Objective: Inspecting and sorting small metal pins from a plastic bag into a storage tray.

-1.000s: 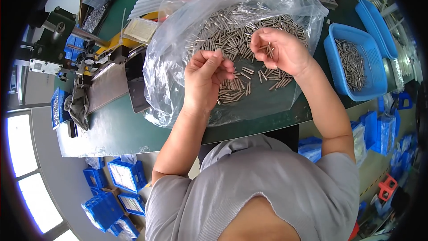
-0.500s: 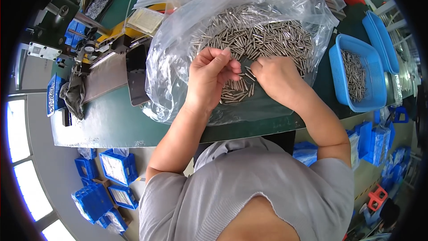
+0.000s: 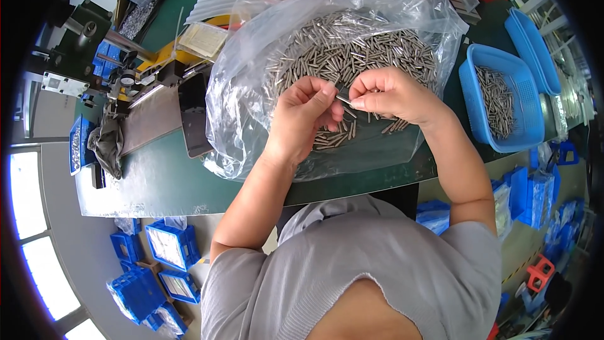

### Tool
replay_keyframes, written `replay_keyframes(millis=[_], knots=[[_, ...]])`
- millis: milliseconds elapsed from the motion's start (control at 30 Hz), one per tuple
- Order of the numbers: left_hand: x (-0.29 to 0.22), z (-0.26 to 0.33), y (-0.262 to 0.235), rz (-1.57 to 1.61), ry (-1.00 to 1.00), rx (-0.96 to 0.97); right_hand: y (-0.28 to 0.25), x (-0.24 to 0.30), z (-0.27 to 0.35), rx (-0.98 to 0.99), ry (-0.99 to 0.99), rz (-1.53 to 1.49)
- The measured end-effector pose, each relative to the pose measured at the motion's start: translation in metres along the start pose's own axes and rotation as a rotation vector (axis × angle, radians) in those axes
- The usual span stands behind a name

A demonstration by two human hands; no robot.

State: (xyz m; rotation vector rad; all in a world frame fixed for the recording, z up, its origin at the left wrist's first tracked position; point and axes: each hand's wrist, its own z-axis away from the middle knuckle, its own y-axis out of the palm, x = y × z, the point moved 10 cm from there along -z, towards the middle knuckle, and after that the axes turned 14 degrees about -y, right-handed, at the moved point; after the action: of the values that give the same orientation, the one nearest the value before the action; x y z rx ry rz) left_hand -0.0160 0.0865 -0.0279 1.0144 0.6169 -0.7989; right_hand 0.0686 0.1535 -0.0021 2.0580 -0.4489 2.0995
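Left hand [image 3: 305, 116] and right hand [image 3: 390, 94] meet fingertip to fingertip, fingers pinched, forearms bent inward.

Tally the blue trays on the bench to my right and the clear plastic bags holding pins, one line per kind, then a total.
Blue trays on the bench at the right: 2, one holding pins and one set behind it
Clear plastic bag with metal pins: 1
Total: 3

Bright, even daylight glares off the plastic bag [image 3: 352, 19] mid-bench, while fisheye bending and black vignette crowd the frame's rim beyond it.
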Motion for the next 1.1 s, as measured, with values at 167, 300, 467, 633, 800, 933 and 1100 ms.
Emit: replay_keyframes(millis=[167, 300, 467, 633, 800, 933, 1100], knots=[[0.000, 0.001, 0.002, -0.068, 0.002, -0.002, 0.004, -0.008, 0.003, 0.016, 0.043, -0.162], [-0.001, 0.000, 0.003, -0.118, 0.018, -0.009, 0.005, -0.015, 0.003, 0.000, 0.074, -0.240], [0.005, -0.001, 0.009, -0.099, -0.040, 0.055, 0.006, -0.004, -0.003, -0.023, -0.012, -0.117], [0.009, -0.006, 0.011, 0.066, -0.074, 0.127, -0.005, 0.006, -0.003, -0.129, -0.211, 0.082], [0.009, -0.006, 0.007, 0.057, -0.010, 0.037, -0.001, 0.040, 0.007, -0.209, -0.415, 0.316], [-0.003, -0.001, -0.008, 0.061, 0.088, -0.038, -0.028, 0.088, 0.036, -0.406, -0.471, 0.593], [-0.005, 0.005, -0.008, 0.052, 0.106, -0.018, -0.102, 0.146, 0.127, -0.947, -0.318, 1.248]])
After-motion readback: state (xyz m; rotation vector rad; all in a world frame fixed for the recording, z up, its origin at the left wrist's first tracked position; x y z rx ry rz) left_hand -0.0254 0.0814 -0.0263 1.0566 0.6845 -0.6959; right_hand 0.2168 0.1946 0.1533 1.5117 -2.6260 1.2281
